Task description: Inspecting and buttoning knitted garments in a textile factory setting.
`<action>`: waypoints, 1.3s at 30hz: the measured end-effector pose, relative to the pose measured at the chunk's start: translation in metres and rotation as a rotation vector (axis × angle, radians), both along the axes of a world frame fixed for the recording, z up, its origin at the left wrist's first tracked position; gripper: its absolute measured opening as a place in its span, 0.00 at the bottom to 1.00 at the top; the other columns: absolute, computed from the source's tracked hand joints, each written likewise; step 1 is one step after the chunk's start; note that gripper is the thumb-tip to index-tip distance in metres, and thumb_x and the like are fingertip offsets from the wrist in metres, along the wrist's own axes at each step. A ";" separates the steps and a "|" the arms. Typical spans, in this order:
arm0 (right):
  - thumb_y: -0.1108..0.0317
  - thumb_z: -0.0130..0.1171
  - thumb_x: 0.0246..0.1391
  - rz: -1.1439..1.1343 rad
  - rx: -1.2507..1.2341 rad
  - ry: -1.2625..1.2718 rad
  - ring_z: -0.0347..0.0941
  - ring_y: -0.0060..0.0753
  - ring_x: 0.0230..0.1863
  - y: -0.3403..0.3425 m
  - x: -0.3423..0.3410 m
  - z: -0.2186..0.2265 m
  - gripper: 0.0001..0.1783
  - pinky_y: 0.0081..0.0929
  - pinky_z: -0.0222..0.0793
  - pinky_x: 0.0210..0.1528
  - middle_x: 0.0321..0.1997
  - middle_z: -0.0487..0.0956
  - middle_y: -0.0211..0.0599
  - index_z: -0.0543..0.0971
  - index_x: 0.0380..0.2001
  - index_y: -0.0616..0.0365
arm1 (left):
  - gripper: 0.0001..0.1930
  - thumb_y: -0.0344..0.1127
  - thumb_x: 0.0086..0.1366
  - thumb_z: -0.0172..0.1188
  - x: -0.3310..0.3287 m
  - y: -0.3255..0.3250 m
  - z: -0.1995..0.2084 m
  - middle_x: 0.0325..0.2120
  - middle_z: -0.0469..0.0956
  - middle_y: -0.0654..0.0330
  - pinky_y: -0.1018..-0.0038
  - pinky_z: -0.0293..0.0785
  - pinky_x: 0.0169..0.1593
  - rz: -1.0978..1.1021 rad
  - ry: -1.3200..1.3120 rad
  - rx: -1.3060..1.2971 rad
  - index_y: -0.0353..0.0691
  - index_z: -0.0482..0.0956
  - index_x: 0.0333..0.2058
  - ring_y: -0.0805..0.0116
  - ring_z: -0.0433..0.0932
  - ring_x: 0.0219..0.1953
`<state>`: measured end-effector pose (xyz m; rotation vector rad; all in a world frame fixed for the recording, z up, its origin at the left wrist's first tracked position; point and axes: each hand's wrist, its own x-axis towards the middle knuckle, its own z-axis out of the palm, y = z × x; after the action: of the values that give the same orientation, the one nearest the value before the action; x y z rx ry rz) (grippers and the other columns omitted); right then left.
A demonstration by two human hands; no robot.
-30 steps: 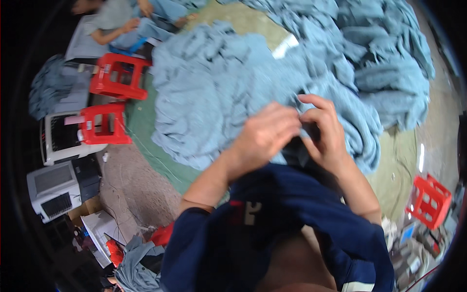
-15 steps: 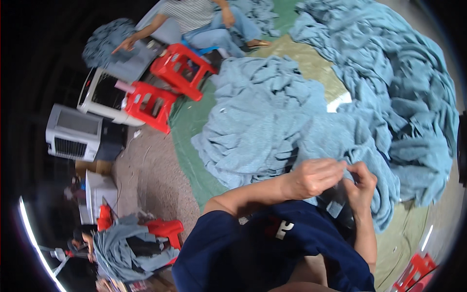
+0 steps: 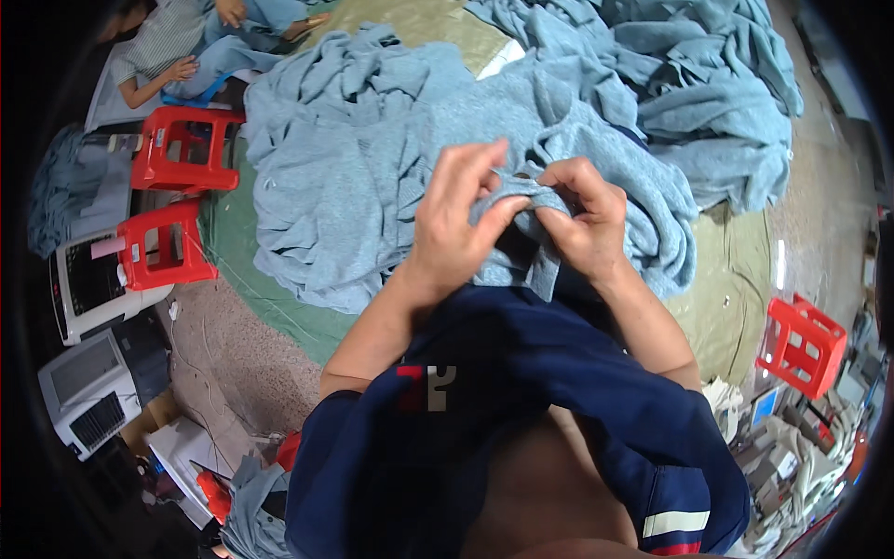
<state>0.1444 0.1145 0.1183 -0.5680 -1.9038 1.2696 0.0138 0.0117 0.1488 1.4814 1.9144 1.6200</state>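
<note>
Fingers (image 3: 579, 175) of both hands (image 3: 445, 233) grip blue-grey cloth (image 3: 512, 186), red stools (image 3: 193, 115) beside the green tarp (image 3: 272, 307).

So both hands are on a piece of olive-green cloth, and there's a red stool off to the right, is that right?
Not quite: the head view shows that the cloth is blue-grey. The left hand and right hand are both on it, and the red stool is off to the right.
</note>
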 end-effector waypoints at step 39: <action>0.60 0.66 0.47 0.325 0.354 -0.612 0.71 0.53 0.45 -0.023 0.032 -0.053 0.25 0.41 0.69 0.45 0.43 0.70 0.47 0.68 0.44 0.61 | 0.05 0.27 0.55 0.63 -0.121 -0.057 -0.070 0.27 0.76 0.67 0.82 0.66 0.40 -0.052 -0.410 -0.552 0.34 0.78 0.31 0.80 0.71 0.33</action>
<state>0.1764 0.0914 0.0651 -0.5062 -2.7512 0.9682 -0.1068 -0.0454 0.0785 0.8910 1.8513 1.1236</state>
